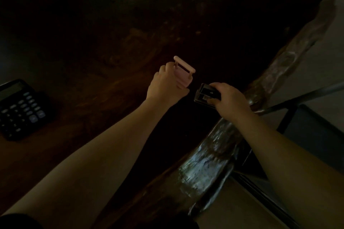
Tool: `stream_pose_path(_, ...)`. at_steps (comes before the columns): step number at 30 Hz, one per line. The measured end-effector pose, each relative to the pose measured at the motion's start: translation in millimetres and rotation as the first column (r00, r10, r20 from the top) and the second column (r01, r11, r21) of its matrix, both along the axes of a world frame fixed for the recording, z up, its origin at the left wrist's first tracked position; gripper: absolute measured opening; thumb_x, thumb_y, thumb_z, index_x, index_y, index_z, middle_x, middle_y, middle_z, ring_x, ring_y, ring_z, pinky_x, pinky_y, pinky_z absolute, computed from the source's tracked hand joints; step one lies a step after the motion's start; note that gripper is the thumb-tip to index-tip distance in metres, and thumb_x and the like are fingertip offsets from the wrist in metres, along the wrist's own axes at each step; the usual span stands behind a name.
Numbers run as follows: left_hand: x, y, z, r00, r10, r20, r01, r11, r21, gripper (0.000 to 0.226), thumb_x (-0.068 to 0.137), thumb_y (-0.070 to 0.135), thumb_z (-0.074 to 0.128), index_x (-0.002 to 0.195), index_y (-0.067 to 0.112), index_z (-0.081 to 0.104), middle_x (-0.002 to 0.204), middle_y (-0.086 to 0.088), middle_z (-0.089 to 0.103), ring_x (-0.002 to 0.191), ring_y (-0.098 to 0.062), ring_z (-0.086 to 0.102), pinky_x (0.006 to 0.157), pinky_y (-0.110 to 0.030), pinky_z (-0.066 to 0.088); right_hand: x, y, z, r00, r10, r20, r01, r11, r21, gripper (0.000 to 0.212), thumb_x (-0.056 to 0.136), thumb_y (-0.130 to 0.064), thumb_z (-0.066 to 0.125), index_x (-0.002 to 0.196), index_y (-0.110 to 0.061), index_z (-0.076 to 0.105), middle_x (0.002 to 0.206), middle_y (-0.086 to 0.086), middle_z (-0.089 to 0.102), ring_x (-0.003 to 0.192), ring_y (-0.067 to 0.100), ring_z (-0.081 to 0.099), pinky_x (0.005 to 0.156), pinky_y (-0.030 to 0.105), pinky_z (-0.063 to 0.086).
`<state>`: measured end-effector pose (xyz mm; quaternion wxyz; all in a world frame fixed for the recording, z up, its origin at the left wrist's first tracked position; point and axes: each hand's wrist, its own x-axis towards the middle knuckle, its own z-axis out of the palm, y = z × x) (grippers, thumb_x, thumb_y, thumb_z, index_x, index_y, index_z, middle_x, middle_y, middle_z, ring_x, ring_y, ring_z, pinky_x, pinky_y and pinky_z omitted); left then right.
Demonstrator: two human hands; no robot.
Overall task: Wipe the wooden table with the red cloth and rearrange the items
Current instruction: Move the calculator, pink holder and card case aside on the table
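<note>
- The room is very dark, so most of the wooden desk (104, 46) is hard to see.
- There is no writing I can read. The small dark box (205, 94) has a pale arrow mark on top, and the rest of its top is too dim to make out.
- The calculator (20, 108) has rows of pale keys, but the signs on them are too blurry to read. Its screen is blank and dark.
- I count two hands, one pink thing, one small dark box and one calculator.
- The left hand (165, 84) has its grip closed on the pink thing (183, 72), near the middle of the desk. The pink thing has a flat body and a round bar held up on two thin posts at its 12 o'clock end. The hand hides part of its lower side.
- The right hand (229, 99) has its grip clamped on the small dark box, thumb on one edge and fingers on the other. The box sits at 3 o'clock from the pink thing, just beside it.
- The calculator lies at 9 o'clock, well apart from both hands. Its left side is cut off by the edge of the view.
- I cannot see a red cloth anywhere.
- The rough, shiny desk edge (210, 156) runs from 6 o'clock up to 2 o'clock.
- Past that edge, at 4 o'clock, stands a dark chair (314, 128), only partly in view.
</note>
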<state>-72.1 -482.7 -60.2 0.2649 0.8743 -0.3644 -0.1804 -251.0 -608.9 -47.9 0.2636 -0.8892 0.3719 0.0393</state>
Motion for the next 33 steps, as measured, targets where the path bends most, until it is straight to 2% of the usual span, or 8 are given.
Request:
stream_pose_path(7, -4, 1, -6, 1.000, 0.008, 0.017, -0.008, 1.000, -0.007, 0.098, 0.063, 0.060, 0.082, 0.143, 0.027, 0.034, 0.139, 0.001, 0.049, 0.119, -0.020, 0.053, 0.088, -0.035, 0.047, -1, 1, -11, 1.000, 0.023, -0.005, -0.023, 1.000, 0.005, 0.060, 0.096, -0.019, 0.068, 0.150, -0.014, 0.043, 0.140, 0.012, 0.053, 0.127, 0.034, 0.050, 0.097, 0.050, 0.046)
stream_pose_path(12, -1, 18, -2, 1.000, 0.025, -0.009, -0.024, 0.998, 0.052, 0.114, 0.060, 0.082, 0.064, 0.150, 0.025, 0.025, 0.152, -0.002, 0.038, 0.133, -0.025, 0.043, 0.098, -0.046, 0.045, -4, 8, -5, 0.999, 0.018, 0.034, -0.019, 0.999, 0.038, 0.075, 0.096, -0.027, 0.068, 0.159, -0.018, 0.026, 0.155, 0.012, 0.040, 0.141, 0.031, 0.036, 0.109, 0.051, 0.040)
stream_pose_path(19, 31, 108, 5, 0.986, 0.154, 0.063, -0.159, 0.984, 0.082, 0.098, 0.071, 0.074, 0.064, 0.149, 0.029, 0.025, 0.154, -0.002, 0.034, 0.140, -0.027, 0.031, 0.104, -0.049, 0.037, 5, 54, 14, 0.942, -0.034, 0.333, 0.149, 0.933, -0.327, 0.060, 0.091, -0.025, 0.068, 0.143, -0.010, 0.042, 0.139, 0.022, 0.049, 0.128, 0.036, 0.039, 0.093, 0.053, 0.047)
stream_pose_path(21, 43, 144, 9, 0.967, 0.224, 0.118, -0.233, 0.971, 0.063, 0.096, 0.074, 0.072, 0.064, 0.149, 0.027, 0.026, 0.153, -0.003, 0.036, 0.142, -0.030, 0.029, 0.106, -0.050, 0.035, 14, 75, 17, 0.926, 0.006, 0.378, 0.131, 0.933, -0.334, 0.056, 0.090, -0.023, 0.069, 0.139, -0.009, 0.046, 0.135, 0.023, 0.051, 0.123, 0.035, 0.039, 0.087, 0.049, 0.047)
stream_pose_path(24, 61, 195, 14, 0.917, 0.336, 0.216, -0.357, 0.932, 0.067, 0.095, 0.077, 0.069, 0.063, 0.150, 0.022, 0.026, 0.154, -0.007, 0.036, 0.144, -0.033, 0.024, 0.109, -0.052, 0.032, 35, 111, 17, 0.943, 0.111, 0.313, -0.024, 0.963, -0.270, 0.052, 0.092, -0.026, 0.067, 0.138, -0.011, 0.045, 0.136, 0.021, 0.050, 0.124, 0.037, 0.044, 0.087, 0.053, 0.051)
stream_pose_path(27, 79, 243, 16, 0.862, 0.406, 0.304, -0.457, 0.882, 0.117, 0.097, 0.078, 0.070, 0.061, 0.152, 0.020, 0.022, 0.157, -0.011, 0.031, 0.147, -0.035, 0.015, 0.112, -0.055, 0.028, 62, 147, 14, 0.957, 0.249, 0.148, -0.226, 0.962, -0.154, 0.064, 0.097, -0.036, 0.062, 0.153, -0.020, 0.036, 0.154, 0.013, 0.041, 0.140, 0.033, 0.035, 0.106, 0.051, 0.042)
stream_pose_path(30, 97, 290, 14, 0.798, 0.514, 0.315, -0.578, 0.800, 0.161, 0.103, 0.076, 0.074, 0.059, 0.153, 0.021, 0.016, 0.159, -0.013, 0.025, 0.148, -0.037, 0.009, 0.113, -0.061, 0.022, 92, 188, 11, 0.933, 0.360, 0.026, -0.359, 0.933, -0.027, 0.071, 0.098, -0.045, 0.058, 0.159, -0.027, 0.027, 0.163, 0.007, 0.029, 0.149, 0.027, 0.022, 0.116, 0.049, 0.032)
stream_pose_path(33, 113, 318, 9, 0.764, 0.585, 0.271, -0.640, 0.740, 0.206, 0.107, 0.072, 0.075, 0.059, 0.152, 0.025, 0.011, 0.159, -0.012, 0.022, 0.147, -0.039, 0.007, 0.108, -0.070, 0.018, 112, 219, 9, 0.899, 0.433, -0.067, -0.433, 0.901, 0.009, 0.073, 0.097, -0.050, 0.058, 0.159, -0.032, 0.026, 0.166, 0.003, 0.024, 0.151, 0.025, 0.016, 0.117, 0.047, 0.031)
